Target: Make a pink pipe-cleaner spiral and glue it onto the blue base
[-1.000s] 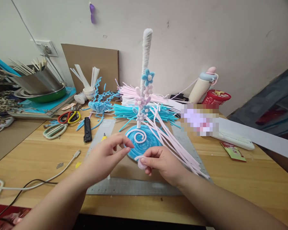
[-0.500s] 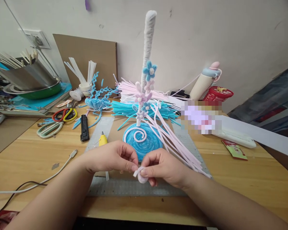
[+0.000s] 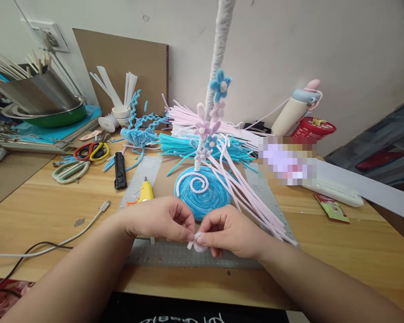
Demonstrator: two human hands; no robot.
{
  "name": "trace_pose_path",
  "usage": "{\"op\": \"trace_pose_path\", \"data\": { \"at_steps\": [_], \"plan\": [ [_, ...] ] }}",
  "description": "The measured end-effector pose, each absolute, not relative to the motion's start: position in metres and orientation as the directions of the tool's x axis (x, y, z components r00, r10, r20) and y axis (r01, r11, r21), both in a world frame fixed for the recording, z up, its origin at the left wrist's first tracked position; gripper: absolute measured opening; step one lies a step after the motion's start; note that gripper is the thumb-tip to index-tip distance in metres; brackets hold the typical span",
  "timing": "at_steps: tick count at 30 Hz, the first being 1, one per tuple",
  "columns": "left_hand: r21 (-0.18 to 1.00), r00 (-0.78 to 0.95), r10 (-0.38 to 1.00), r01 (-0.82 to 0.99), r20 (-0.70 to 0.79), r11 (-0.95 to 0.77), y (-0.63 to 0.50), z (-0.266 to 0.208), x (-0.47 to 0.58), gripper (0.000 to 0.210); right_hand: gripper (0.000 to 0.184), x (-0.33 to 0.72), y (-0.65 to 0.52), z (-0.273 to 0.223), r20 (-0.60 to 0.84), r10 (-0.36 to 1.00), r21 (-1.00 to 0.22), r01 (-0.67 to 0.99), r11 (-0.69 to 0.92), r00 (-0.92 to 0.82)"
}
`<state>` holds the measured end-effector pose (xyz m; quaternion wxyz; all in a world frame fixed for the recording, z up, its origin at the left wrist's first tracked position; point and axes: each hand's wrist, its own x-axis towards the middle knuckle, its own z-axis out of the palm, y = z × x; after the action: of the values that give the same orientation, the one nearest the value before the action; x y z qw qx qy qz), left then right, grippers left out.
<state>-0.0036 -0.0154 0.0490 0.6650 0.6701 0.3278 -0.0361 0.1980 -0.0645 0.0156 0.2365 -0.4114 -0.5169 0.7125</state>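
Observation:
Between my two hands is a short, curled pale pink pipe cleaner (image 3: 199,246), low over the front of the cutting mat. The thumb and fingers of my left hand (image 3: 170,220) pinch its left side. My right hand (image 3: 227,232) grips it from the right, thumb on top; part of the curl is hidden by the fingers. Just beyond stands a round blue pipe cleaner base (image 3: 210,200) with a pale spiral (image 3: 199,183) on it. A white wrapped stem (image 3: 218,49) rises from the base, bearing blue and pink fuzzy flowers (image 3: 220,85).
Left lie a yellow glue gun (image 3: 146,192), a black box cutter (image 3: 120,170), scissors (image 3: 71,172) and a white cable (image 3: 84,231). Behind the base are blue pipe cleaners (image 3: 178,146); long pink ones (image 3: 252,197) stretch to the right. A bottle (image 3: 291,112) stands at the back right.
The camera view has tilted down a little, so the stem's top is now cut off. Both hands stay together on the curled pipe cleaner, with only slight finger movement.

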Motion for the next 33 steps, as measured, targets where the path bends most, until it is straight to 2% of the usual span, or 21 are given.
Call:
{"op": "trace_pose_path", "data": {
  "at_steps": [5, 9, 15, 22, 28, 33],
  "plan": [
    [0.866, 0.779, 0.418, 0.499, -0.468, 0.04, -0.018, 0.045, -0.002, 0.013, 0.024, 0.198, -0.064, 0.016, -0.374, 0.745, -0.919, 0.111, -0.379, -0.552],
    [0.881, 0.785, 0.43, 0.468, -0.447, 0.061, -0.02, 0.044, -0.001, 0.009, 0.024, 0.199, -0.062, 0.017, -0.378, 0.726, -0.902, 0.054, -0.427, -0.574],
    [0.919, 0.801, 0.454, 0.373, -0.39, 0.131, -0.019, 0.04, -0.001, 0.015, 0.025, 0.2, -0.061, 0.018, -0.407, 0.721, -0.847, -0.062, -0.527, -0.561],
    [0.947, 0.783, 0.536, 0.295, -0.315, 0.126, -0.015, 0.034, -0.001, 0.021, 0.027, 0.2, -0.058, 0.018, -0.397, 0.766, -0.848, -0.118, -0.517, -0.506],
    [0.965, 0.773, 0.579, 0.237, -0.26, 0.115, -0.017, 0.033, 0.002, 0.016, 0.025, 0.2, -0.057, 0.017, -0.403, 0.763, -0.816, -0.18, -0.55, -0.506],
    [0.979, 0.716, 0.669, 0.169, -0.199, 0.111, -0.022, 0.035, 0.01, 0.017, 0.026, 0.201, -0.056, 0.019, -0.383, 0.782, -0.796, -0.255, -0.549, -0.491]
  ]
}}
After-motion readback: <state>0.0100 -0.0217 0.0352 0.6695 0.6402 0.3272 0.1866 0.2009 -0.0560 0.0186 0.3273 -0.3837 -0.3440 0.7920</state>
